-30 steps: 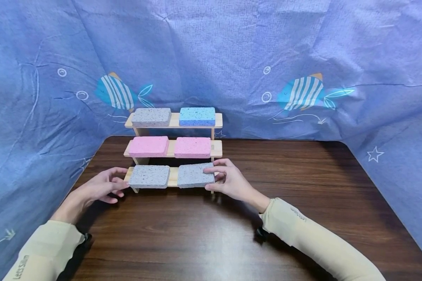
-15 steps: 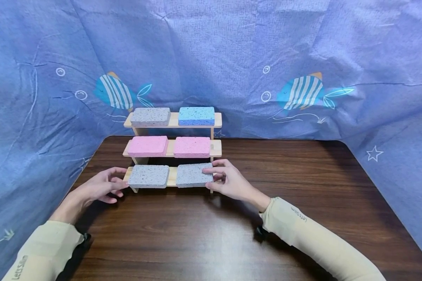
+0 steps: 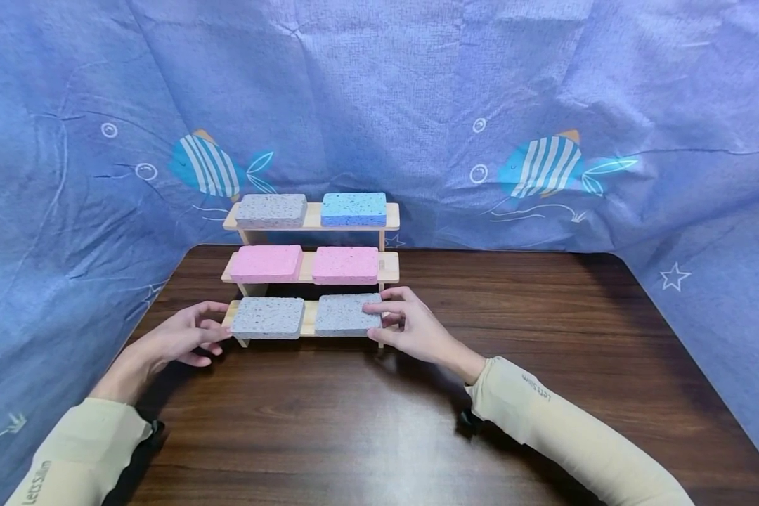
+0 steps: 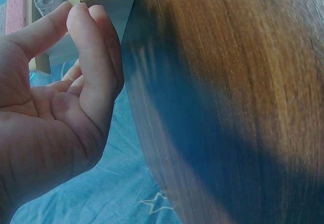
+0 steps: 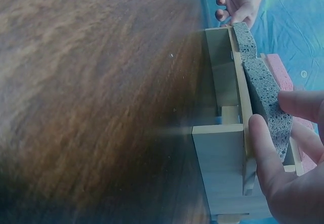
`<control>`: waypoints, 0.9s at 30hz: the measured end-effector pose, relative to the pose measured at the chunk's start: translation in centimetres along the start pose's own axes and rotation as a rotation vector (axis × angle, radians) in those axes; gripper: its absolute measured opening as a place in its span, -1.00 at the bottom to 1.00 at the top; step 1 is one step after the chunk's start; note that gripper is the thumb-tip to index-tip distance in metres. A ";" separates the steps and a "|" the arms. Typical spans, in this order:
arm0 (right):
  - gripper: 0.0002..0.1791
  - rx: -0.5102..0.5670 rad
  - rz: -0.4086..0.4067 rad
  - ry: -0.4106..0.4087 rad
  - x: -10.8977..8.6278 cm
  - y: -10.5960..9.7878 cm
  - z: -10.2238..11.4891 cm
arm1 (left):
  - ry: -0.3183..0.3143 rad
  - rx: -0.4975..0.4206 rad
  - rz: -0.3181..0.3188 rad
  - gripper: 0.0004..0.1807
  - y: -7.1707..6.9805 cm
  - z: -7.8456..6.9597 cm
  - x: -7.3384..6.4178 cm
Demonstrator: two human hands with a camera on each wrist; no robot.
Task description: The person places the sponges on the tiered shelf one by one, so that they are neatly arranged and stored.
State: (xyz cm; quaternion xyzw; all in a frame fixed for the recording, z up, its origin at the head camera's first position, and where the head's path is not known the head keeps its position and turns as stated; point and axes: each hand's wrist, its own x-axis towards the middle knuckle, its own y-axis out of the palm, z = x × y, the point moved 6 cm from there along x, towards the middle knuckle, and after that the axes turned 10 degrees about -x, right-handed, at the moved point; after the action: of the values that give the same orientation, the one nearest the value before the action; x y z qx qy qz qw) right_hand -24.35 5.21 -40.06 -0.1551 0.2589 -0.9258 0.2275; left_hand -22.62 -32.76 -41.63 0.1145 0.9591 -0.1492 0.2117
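Observation:
A three-tier wooden shelf (image 3: 310, 325) carries two sponges on each tier. My right hand (image 3: 420, 327) grips the right end of the grey speckled sponge (image 3: 341, 314) on the lowest tier, a finger on its top and the thumb at its front edge. In the right wrist view that sponge (image 5: 268, 95) lies between thumb and fingers. My left hand (image 3: 186, 334) reaches the shelf's left end, its thumb touching at the corner of the other grey sponge (image 3: 268, 318). Loosely bent, its remaining fingers hang beside the shelf in the left wrist view.
On the middle tier lie two pink sponges (image 3: 346, 264). The top tier bears a grey sponge (image 3: 272, 210) and a blue one (image 3: 354, 209). The shelf stands on a dark wooden table (image 3: 329, 429), left of centre. Behind hangs a blue curtain (image 3: 386, 105) with fish prints.
The right-hand grey sponge has shifted slightly left and turned from a skewed pose to nearly straight, my right hand moving with it. The left hand stays at the shelf's end.

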 end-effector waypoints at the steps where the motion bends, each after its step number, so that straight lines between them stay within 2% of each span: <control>1: -0.58 -0.002 -0.001 -0.005 0.1 0.1 -0.5 | 0.001 -0.001 0.000 -0.24 0.0 0.0 0.0; 27: -0.56 -0.007 0.004 -0.011 0.1 0.1 -0.2 | -0.009 0.003 -0.008 -0.24 -0.3 0.4 0.3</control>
State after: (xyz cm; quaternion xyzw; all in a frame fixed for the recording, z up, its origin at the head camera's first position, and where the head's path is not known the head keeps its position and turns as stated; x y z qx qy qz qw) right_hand -24.48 5.16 -40.31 -0.1605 0.2610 -0.9236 0.2305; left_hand -22.85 -33.15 -42.04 0.1105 0.9583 -0.1520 0.2154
